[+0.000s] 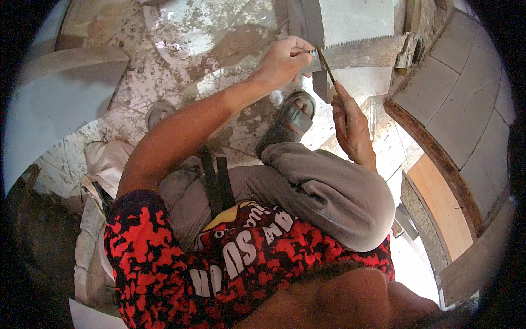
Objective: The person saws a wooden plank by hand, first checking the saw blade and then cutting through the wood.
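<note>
A long toothed saw blade (363, 53) lies horizontally with its teeth up against a pale block (359, 21), a metal fitting (405, 60) at its right end. My left hand (285, 59) is closed on the blade's left end, thumb and fingers near the teeth. My right hand (348, 123) grips a slim dark file (327, 67), held slanting upward, its tip at the teeth just right of my left fingers. My sandalled right foot (287, 118) is below the blade, beside my bent grey-trousered leg (329, 197).
At the right stands a curved tiled surface (455, 93) with a brown edge, above an orange board (438, 197). A pale blue-grey curved panel (60, 104) is at the left, with a crumpled white sack (104, 164) below it. The speckled floor (186, 49) lies ahead.
</note>
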Available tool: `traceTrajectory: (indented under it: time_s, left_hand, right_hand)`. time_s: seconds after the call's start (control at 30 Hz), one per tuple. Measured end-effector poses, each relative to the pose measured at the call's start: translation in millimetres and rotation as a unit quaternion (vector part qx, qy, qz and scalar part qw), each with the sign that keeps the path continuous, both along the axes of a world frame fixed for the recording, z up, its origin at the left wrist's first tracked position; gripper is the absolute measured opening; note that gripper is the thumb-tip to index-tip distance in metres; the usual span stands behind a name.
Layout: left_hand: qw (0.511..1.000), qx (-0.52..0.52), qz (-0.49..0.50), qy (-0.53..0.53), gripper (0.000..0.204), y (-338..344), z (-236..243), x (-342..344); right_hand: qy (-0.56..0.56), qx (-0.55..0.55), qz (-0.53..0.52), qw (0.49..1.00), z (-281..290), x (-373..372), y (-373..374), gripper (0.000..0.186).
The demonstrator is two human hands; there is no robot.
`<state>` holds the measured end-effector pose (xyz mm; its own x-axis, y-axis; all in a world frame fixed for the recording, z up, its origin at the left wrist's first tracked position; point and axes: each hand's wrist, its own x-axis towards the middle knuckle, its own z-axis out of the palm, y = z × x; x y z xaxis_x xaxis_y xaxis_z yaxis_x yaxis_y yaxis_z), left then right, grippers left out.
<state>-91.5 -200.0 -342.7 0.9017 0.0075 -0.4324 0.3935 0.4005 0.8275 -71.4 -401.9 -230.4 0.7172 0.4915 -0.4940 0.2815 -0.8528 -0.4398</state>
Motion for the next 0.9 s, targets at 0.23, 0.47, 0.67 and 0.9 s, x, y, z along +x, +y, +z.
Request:
traceTrajectory:
  time_s: [0.23, 0.47, 0.67, 0.9]
  left_hand:
    - [1.0, -0.008, 0.004, 0.008, 0.038, -0.1, 0.7, 0.6]
    - [1.0, -0.001, -0.027, 0.001, 0.035, 8.3, 0.5, -1.2]
    - [0.993, 0.019, -0.111, -0.026, 0.039, 6.5, -8.0, 9.3]
    - [0.966, 0.055, -0.244, -0.068, 0.041, 27.8, -14.7, 15.0]
  right_hand:
    - [-0.032, -0.023, 0.011, 0.999, -8.9, -6.1, -0.7, 0.046]
    - [-0.018, -0.066, 0.013, 0.998, -7.5, -11.6, 9.7, 0.053]
    - [-0.084, -0.043, 0.024, 0.995, -6.8, -16.4, 1.4, 0.056]
    - [-0.062, -0.093, 0.025, 0.993, -9.4, -18.7, 9.7, 0.061]
